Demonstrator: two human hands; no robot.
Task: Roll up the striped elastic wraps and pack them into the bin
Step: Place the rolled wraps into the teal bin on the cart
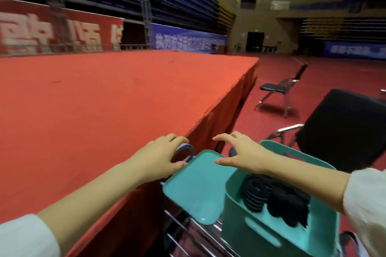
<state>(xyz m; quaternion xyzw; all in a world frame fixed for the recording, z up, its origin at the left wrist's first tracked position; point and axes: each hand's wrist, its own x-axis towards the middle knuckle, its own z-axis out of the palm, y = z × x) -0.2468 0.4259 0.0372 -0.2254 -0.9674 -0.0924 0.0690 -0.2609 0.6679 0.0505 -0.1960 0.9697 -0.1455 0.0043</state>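
Rolled wraps (257, 194) lie in the bin (236, 236), coils on edge, faces toward the lid (198, 190); their stripes are indistinct. The left hand (160, 158) grips the lid's far corner. The right hand (240, 152) hovers, fingers spread. The bin's base is cut off.

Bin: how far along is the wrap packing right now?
Done: rolled dark wraps lie inside the teal bin, and no loose wrap shows on the red platform. In hand: the left hand grips the teal lid at its corner; the right hand hovers open beside it. Left: probably only seating the lid on the open bin.
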